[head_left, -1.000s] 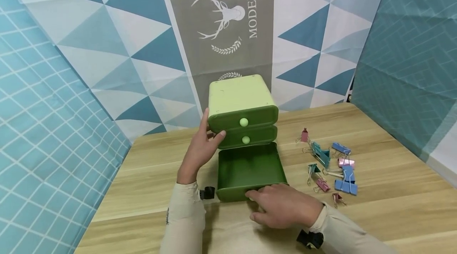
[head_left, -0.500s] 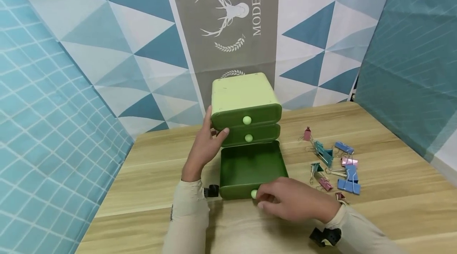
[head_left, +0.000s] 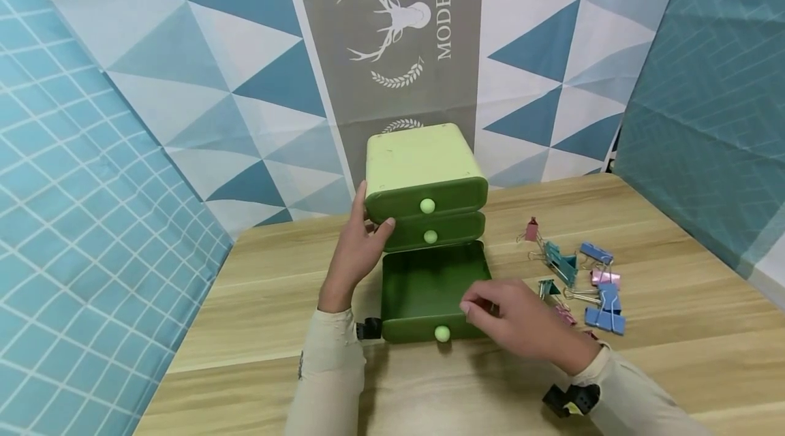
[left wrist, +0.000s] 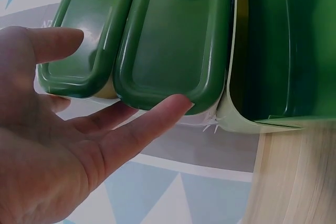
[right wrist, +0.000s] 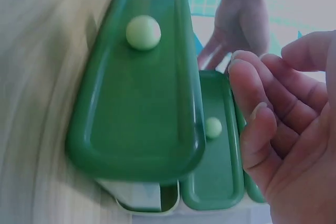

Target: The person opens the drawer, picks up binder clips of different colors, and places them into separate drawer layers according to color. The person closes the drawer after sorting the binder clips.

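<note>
A small cabinet (head_left: 423,157) with a pale green top stands on the table; its two upper drawers are closed and the bottom drawer (head_left: 417,330) is pulled out, with nothing inside its visible part. My left hand (head_left: 353,255) rests against the cabinet's left side, fingers extended, thumb at the upper drawer fronts. In the left wrist view the fingers (left wrist: 144,129) touch the edge of a drawer front (left wrist: 168,40). My right hand (head_left: 521,320), fingers loosely bent and holding nothing, hovers over the right front corner of the open drawer, away from its round knob (head_left: 442,334).
Several binder clips lie on the table right of the cabinet: a red one (head_left: 531,229), a teal one (head_left: 561,263), a pink one (head_left: 606,278) and a blue one (head_left: 605,321) among them. Patterned cloth (head_left: 264,82) hangs behind the table.
My right hand has let go of the bottom drawer's knob and moved right and slightly up. The left hand keeps its place on the cabinet. The view has shifted slightly.
</note>
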`<state>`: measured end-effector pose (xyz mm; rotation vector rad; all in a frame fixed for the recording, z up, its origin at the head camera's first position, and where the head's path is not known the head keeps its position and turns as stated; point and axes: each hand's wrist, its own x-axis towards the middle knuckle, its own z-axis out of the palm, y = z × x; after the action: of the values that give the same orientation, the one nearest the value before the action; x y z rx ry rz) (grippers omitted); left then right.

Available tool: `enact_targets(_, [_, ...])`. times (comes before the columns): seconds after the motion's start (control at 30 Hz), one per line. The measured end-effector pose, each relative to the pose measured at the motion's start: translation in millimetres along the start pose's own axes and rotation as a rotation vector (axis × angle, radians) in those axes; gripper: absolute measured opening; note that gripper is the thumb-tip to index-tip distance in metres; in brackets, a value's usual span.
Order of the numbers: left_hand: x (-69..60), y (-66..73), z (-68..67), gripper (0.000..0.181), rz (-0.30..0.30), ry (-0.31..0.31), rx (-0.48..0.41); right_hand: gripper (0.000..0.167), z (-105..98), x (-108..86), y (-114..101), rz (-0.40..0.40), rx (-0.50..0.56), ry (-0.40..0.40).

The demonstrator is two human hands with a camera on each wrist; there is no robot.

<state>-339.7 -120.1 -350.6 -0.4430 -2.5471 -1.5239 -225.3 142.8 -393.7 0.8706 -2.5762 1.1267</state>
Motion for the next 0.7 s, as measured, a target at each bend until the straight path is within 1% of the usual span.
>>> enact_targets(0.07, [0.5, 0.9, -0.6, 0.083, 0.005, -0.002, 0.001, 0.016, -4, 0.3, 2, 0.025, -0.018, 0.024])
enact_targets(0.2, [2.0, 2.6, -1.1, 0.083, 0.002, -0.004, 0.005, 0.016, -13, 1.4, 8, 0.071, -0.068, 0.048])
enact_targets(0.43, [2.4, 3.4, -1.5, 0.084, 0.002, 0.002, 0.004, 0.012, -19, 3.5, 19, 0.048, -0.208, 0.108])
enact_targets(0.5, [1.6, 2.7, -1.4, 0.084, -0.001, -0.002, -0.003, 0.011, -20, 2.9, 22, 0.052, -0.229, 0.108])
enact_targets(0.7, [-0.1, 0.4, -0.3, 0.083, -0.003, -0.006, -0.004, 0.009, -22, 0.3, 31, 0.093, -0.248, 0.084])
